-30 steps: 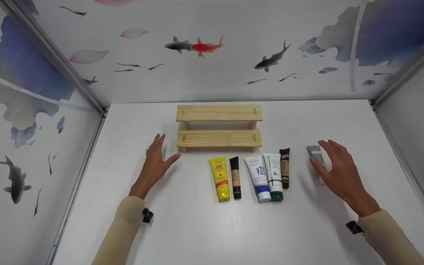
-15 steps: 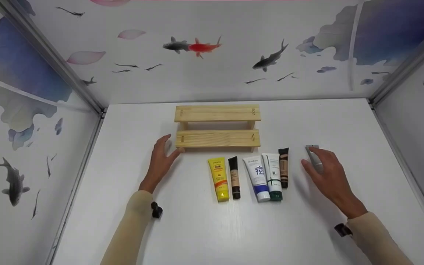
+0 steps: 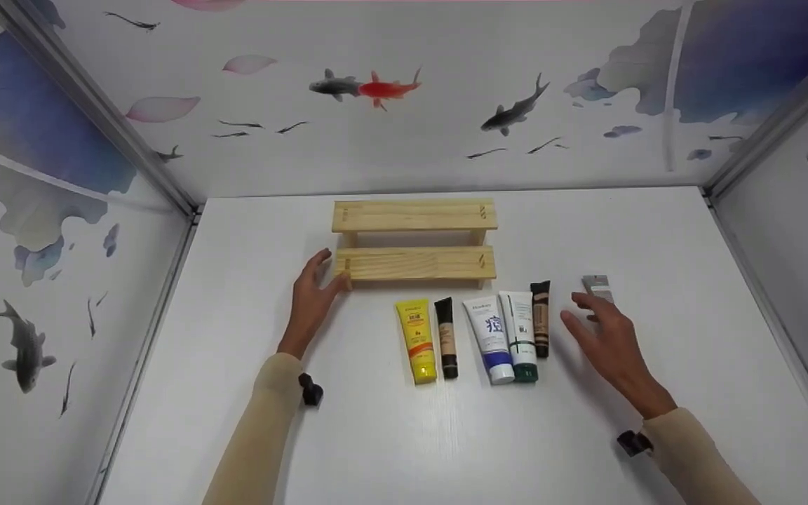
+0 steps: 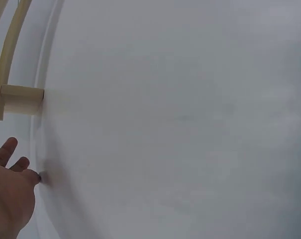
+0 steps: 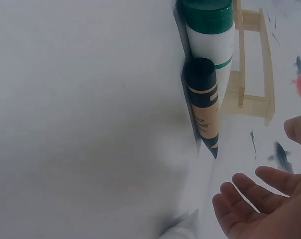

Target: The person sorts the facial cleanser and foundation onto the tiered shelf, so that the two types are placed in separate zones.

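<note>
Brings the right hand (image 3: 607,347) further left than half a second ago, nearer the black-and-tan tube (image 3: 541,319), with fingers loosely parted and released; hides the lower part of the grey tube (image 3: 596,286), lying at the right on the white tabletop (image 3: 404,442), from the head view. Draws the left hand (image 3: 311,305) slightly closer to the left end of the wooden rack (image 3: 414,264), with fingers spread and free; cannot tell if touching. Leaves lying in between, before the rack, from left: yellow tube (image 3: 416,342), slim black-ended tube (image 3: 447,339), blue-banded white tube (image 3: 491,338), green-capped white tube (image 3: 520,335)
</note>
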The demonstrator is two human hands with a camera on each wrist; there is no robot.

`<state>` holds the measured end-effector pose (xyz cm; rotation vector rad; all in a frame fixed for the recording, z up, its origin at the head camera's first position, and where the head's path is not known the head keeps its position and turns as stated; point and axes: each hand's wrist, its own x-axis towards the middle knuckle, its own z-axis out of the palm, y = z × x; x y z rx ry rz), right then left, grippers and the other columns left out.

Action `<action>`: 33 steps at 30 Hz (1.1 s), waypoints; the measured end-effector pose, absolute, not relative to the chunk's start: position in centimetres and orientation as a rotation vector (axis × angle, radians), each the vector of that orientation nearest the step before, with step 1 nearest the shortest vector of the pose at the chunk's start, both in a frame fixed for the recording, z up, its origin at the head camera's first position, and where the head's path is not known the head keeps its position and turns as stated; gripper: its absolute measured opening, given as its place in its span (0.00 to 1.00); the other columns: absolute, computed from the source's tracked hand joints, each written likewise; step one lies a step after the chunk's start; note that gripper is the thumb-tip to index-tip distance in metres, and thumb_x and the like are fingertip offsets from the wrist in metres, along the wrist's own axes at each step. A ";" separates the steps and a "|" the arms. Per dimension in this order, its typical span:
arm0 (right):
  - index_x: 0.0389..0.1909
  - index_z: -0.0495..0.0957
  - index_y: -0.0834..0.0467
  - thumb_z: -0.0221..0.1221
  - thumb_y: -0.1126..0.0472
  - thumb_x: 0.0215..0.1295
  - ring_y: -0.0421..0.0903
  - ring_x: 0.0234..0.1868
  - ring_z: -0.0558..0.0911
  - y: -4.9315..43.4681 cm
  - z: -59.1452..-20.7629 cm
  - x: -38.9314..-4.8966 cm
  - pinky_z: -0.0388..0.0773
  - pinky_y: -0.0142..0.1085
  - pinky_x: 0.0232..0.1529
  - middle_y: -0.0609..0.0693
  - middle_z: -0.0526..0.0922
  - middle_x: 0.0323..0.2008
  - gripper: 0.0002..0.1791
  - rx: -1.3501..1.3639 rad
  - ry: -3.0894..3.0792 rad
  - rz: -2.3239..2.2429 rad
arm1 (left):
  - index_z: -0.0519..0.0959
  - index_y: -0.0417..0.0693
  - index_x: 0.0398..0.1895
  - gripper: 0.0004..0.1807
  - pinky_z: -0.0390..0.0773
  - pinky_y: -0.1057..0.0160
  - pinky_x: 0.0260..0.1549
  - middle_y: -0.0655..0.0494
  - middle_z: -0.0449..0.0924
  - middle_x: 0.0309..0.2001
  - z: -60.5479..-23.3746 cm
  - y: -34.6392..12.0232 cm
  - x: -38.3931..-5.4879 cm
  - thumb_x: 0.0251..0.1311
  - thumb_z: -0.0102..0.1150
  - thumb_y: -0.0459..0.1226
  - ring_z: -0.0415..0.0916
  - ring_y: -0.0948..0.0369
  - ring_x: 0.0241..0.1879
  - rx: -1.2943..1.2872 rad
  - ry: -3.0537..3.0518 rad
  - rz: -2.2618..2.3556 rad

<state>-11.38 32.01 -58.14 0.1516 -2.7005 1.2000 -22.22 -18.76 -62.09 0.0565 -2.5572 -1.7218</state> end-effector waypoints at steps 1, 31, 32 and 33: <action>0.70 0.77 0.70 0.64 0.58 0.83 0.66 0.66 0.81 31.9 -58.3 -11.4 0.80 0.62 0.64 0.68 0.82 0.66 0.25 0.143 -2.705 1.220 | 0.66 0.44 0.85 0.44 0.55 0.46 0.85 0.49 0.68 0.82 -62.2 -18.7 -22.3 0.75 0.71 0.54 0.55 0.49 0.86 0.059 -2.547 -1.733; 0.70 0.79 0.66 0.62 0.51 0.85 0.52 0.52 0.81 30.1 -61.3 -12.3 0.72 0.22 0.48 0.62 0.86 0.57 0.26 -0.119 -2.745 1.385 | 0.68 0.44 0.84 0.45 0.59 0.48 0.84 0.44 0.71 0.80 -63.5 -17.2 -22.6 0.71 0.75 0.52 0.62 0.48 0.83 0.118 -2.482 -1.783; 0.70 0.79 0.66 0.62 0.51 0.85 0.52 0.52 0.81 30.1 -61.4 -12.3 0.72 0.21 0.48 0.62 0.86 0.57 0.26 -0.119 -2.742 1.382 | 0.68 0.44 0.84 0.45 0.59 0.48 0.84 0.44 0.70 0.81 -63.5 -17.2 -22.6 0.71 0.75 0.52 0.61 0.48 0.83 0.122 -2.491 -1.770; 0.70 0.79 0.66 0.62 0.52 0.85 0.52 0.52 0.81 30.1 -61.5 -12.3 0.72 0.22 0.48 0.63 0.86 0.57 0.26 -0.116 -2.739 1.378 | 0.68 0.44 0.84 0.46 0.59 0.49 0.84 0.44 0.70 0.81 -63.5 -17.2 -22.5 0.71 0.75 0.53 0.61 0.48 0.84 0.121 -2.497 -1.760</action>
